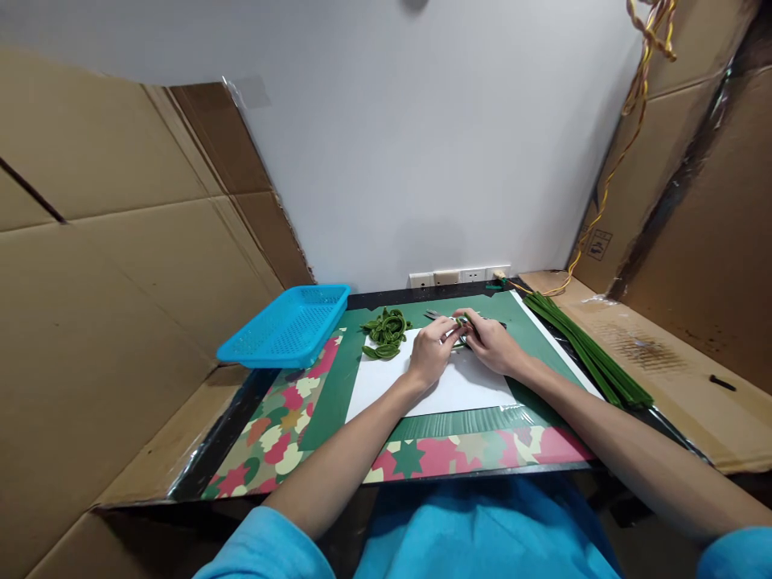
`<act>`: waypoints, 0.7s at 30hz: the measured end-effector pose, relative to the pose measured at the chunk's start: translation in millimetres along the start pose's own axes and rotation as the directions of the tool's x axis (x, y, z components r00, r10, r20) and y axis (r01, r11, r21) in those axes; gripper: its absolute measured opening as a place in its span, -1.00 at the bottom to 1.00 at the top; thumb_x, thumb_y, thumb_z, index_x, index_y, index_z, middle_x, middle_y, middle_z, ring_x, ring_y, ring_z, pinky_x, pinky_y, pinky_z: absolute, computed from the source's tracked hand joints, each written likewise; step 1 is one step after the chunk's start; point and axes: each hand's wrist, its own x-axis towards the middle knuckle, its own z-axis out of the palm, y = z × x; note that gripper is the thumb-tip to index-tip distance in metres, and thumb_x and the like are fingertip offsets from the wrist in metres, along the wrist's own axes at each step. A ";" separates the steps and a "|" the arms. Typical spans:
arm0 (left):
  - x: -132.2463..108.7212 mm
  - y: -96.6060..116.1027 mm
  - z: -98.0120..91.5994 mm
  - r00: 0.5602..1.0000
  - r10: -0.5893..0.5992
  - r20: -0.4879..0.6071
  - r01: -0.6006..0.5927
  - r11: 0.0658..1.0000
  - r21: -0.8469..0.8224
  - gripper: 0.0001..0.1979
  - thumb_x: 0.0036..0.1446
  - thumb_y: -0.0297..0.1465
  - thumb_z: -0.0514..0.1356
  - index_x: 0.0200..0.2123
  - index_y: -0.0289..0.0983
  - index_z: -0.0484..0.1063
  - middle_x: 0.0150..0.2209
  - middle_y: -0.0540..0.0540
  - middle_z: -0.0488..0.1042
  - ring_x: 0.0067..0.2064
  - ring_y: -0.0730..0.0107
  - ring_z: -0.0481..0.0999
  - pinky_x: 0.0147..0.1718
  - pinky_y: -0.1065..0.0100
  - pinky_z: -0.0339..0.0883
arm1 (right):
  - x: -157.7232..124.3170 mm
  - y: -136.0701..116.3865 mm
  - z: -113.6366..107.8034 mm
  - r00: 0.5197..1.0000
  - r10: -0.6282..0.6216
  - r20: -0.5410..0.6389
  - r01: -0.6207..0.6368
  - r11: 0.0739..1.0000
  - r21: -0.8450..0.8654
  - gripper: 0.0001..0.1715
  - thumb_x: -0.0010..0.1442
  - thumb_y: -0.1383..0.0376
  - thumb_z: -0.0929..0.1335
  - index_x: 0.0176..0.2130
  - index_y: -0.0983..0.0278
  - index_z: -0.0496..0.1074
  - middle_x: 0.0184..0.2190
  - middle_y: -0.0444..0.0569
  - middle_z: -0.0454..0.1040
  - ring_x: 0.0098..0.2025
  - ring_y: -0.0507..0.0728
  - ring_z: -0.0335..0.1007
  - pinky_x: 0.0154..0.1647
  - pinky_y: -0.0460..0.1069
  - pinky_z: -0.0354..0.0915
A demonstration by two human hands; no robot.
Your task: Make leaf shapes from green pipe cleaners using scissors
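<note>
My left hand [431, 351] and my right hand [490, 344] meet above a white sheet of paper [458, 392]. Fingers of both are pinched together on a green pipe cleaner [459, 322], mostly hidden by the fingertips. Just left of my left hand lies a pile of bent green pipe cleaners [388, 326], looped into leaf-like shapes. Behind the hands a pair of scissors [432, 314] is partly covered. To the right of my right arm rests a bundle of straight green pipe cleaners [588, 350].
A blue perforated plastic basket [283, 358] stands at the left back. Cardboard walls [121, 265] rise on both sides. Sockets [474, 276] line the back wall, with a twisted yellow wire [610, 181] running up at right. A small black object [722, 383] lies far right.
</note>
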 end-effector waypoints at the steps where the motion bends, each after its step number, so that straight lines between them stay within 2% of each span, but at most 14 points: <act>1: -0.2 -0.9 0.0 1.000 0.002 0.000 -0.002 1.000 -0.010 -0.64 0.43 -0.12 0.25 -0.29 -0.23 0.69 -0.28 -0.11 0.58 -0.37 0.34 0.44 -0.35 0.33 0.29 | -0.1 0.1 0.7 1.000 -0.004 0.015 0.004 1.000 -0.004 -0.47 0.32 0.38 0.25 0.24 0.20 0.39 -0.24 0.04 0.63 -0.31 0.25 0.50 -0.26 0.02 0.28; 7: 0.5 -1.1 -1.1 1.000 -0.021 -0.004 0.021 0.995 -0.096 -0.64 0.35 -0.06 0.30 -0.29 -0.22 0.71 -0.16 -0.15 0.59 -0.30 0.32 0.52 -0.34 0.33 0.38 | 0.5 0.0 7.3 0.998 -0.020 0.063 0.015 0.997 0.079 -0.40 0.35 0.36 0.25 0.34 0.23 0.29 -0.17 0.05 0.67 -0.29 0.21 0.54 -0.22 0.02 0.33; 11: 1.7 0.7 0.3 0.995 -0.098 -0.009 0.094 0.978 -0.189 -0.57 0.31 0.03 0.31 -0.28 -0.24 0.63 -0.23 -0.10 0.58 -0.43 0.42 0.50 -0.45 0.38 0.37 | 1.3 -3.6 5.7 0.999 -0.011 0.037 0.004 0.981 0.194 -0.48 0.45 0.26 0.25 0.34 0.22 0.27 -0.31 -0.08 0.63 -0.33 0.15 0.52 -0.22 0.01 0.34; 13: 2.2 -0.8 2.5 0.985 -0.168 -0.028 0.156 0.956 -0.249 -0.50 0.34 0.11 0.23 -0.25 -0.24 0.55 -0.34 -0.05 0.55 -0.54 0.46 0.46 -0.56 0.42 0.32 | 2.2 -5.7 3.4 1.000 0.010 0.013 -0.013 0.968 0.249 -0.53 0.47 0.15 0.29 0.29 0.22 0.32 -0.43 -0.17 0.54 -0.42 0.12 0.43 -0.29 -0.01 0.30; 16: 3.3 -5.1 5.1 0.958 -0.278 -0.066 0.241 0.910 -0.338 -0.42 0.37 0.19 0.11 -0.24 -0.24 0.45 -0.45 0.02 0.48 -0.67 0.50 0.40 -0.74 0.48 0.14 | 4.2 -7.4 0.7 0.998 0.057 -0.030 -0.044 0.940 0.338 -0.50 0.40 0.02 0.39 0.18 0.22 0.40 -0.55 -0.26 0.39 -0.50 0.07 0.30 -0.40 -0.04 0.24; 18: 4.5 -8.0 4.8 0.940 -0.329 -0.094 0.271 0.884 -0.380 -0.40 0.33 0.22 0.14 -0.23 -0.25 0.43 -0.44 0.02 0.49 -0.70 0.52 0.38 -0.79 0.49 0.06 | 5.7 -7.3 -0.1 0.995 0.090 -0.045 -0.064 0.908 0.413 -0.47 0.34 -0.03 0.44 0.13 0.21 0.43 -0.53 -0.25 0.41 -0.51 0.07 0.32 -0.44 -0.04 0.27; 21: 6.4 -11.6 2.2 0.918 -0.374 -0.132 0.290 0.860 -0.419 -0.39 0.26 0.22 0.22 -0.22 -0.28 0.47 -0.40 0.01 0.49 -0.70 0.56 0.40 -0.80 0.51 0.06 | 7.8 -5.8 -0.9 0.989 0.145 -0.037 -0.105 0.845 0.524 -0.45 0.22 -0.10 0.51 -0.01 0.21 0.49 -0.47 -0.16 0.53 -0.56 0.08 0.40 -0.51 -0.01 0.36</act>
